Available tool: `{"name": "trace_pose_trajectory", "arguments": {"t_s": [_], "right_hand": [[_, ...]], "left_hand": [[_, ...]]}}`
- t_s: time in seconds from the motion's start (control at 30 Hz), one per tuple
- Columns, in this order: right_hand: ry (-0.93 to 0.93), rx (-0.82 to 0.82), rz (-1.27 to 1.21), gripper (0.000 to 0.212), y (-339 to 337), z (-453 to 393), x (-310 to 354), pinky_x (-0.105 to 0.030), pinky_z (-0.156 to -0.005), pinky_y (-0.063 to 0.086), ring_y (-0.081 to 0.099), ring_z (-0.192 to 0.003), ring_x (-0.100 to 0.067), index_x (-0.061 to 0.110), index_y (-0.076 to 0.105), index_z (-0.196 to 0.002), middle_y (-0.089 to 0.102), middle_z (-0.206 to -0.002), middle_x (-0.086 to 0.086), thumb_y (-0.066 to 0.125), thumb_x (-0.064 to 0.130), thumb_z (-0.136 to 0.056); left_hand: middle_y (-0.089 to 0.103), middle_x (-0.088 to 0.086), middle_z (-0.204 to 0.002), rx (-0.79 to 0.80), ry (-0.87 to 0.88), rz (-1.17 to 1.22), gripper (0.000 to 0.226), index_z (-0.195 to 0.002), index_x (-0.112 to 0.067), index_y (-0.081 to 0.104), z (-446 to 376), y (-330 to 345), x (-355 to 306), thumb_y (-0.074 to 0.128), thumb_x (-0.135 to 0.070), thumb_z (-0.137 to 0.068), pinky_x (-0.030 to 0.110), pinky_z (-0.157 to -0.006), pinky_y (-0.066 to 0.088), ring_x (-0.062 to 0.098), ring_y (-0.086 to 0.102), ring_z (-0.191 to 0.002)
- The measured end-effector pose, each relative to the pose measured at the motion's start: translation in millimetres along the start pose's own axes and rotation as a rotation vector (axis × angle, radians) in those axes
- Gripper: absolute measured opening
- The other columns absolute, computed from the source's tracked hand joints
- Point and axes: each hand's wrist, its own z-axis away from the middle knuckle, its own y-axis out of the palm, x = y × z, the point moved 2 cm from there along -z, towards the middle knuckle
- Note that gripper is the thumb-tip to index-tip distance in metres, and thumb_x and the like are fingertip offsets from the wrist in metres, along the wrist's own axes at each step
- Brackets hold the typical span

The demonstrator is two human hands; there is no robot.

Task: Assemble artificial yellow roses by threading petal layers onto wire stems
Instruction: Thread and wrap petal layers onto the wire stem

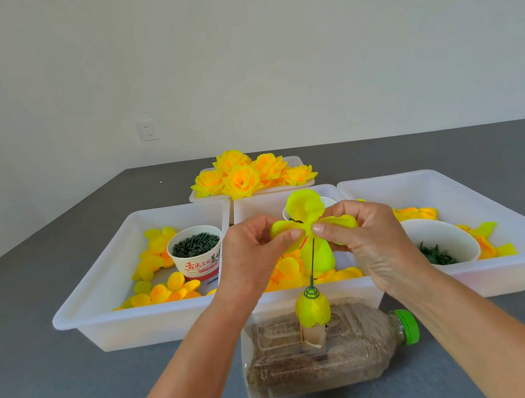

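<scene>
A yellow-green petal layer point(305, 207) is spread out in front of me, pinched on its left side by my left hand point(253, 256) and on its right side by my right hand point(366, 244). A thin green wire stem point(312, 260) runs from the layer's centre down to a green calyx and a yellow rosebud point(312, 308). The bud sits head-down in a cut opening of a sand-filled plastic bottle point(315, 356) lying on its side.
Three white trays stand behind the bottle: the left tray point(96, 296) holds loose petals and a paper cup of green parts point(196, 250), the middle tray point(255, 205) petals, the right tray point(502, 228) petals and a white bowl point(441, 238). Finished yellow roses point(243, 176) lie farther back.
</scene>
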Motion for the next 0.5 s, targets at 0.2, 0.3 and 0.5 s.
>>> {"name": "trace_pose_trajectory", "arguments": {"t_s": [0.2, 0.3, 0.5], "right_hand": [[-0.100, -0.025, 0.025, 0.018, -2.7, 8.2, 11.1, -0.016, -0.048, 0.049, 0.066, -0.053, -0.009, 0.016, 0.069, -0.072, 0.070, -0.060, 0.003, 0.071, -0.001, -0.075], [-0.108, -0.007, 0.024, 0.024, -0.3, 12.3, 13.0, -0.015, -0.051, 0.050, 0.067, -0.054, -0.009, 0.022, 0.072, -0.067, 0.071, -0.062, 0.003, 0.071, -0.001, -0.076], [-0.025, 0.050, 0.000, 0.027, 2.7, 15.0, 10.2, -0.025, -0.064, 0.057, 0.068, -0.067, -0.014, 0.028, 0.077, -0.070, 0.074, -0.074, 0.001, 0.070, 0.003, -0.076]], "left_hand": [[0.066, -0.001, -0.083, -0.239, 0.151, -0.129, 0.021, -0.085, -0.016, 0.065, 24.5, -13.0, -10.8, 0.079, -0.011, -0.071, 0.028, -0.075, 0.052, 0.015, 0.060, -0.080], [0.065, -0.001, -0.069, -0.179, 0.225, -0.158, 0.015, -0.068, -0.020, 0.066, 37.8, -8.1, -16.8, 0.080, -0.013, -0.069, 0.019, -0.065, 0.048, 0.009, 0.059, -0.067], [0.065, -0.002, -0.070, -0.131, 0.185, -0.213, 0.016, -0.067, -0.026, 0.070, 43.0, 4.2, -16.6, 0.080, -0.014, -0.070, 0.024, -0.063, 0.049, 0.012, 0.058, -0.064]]}}
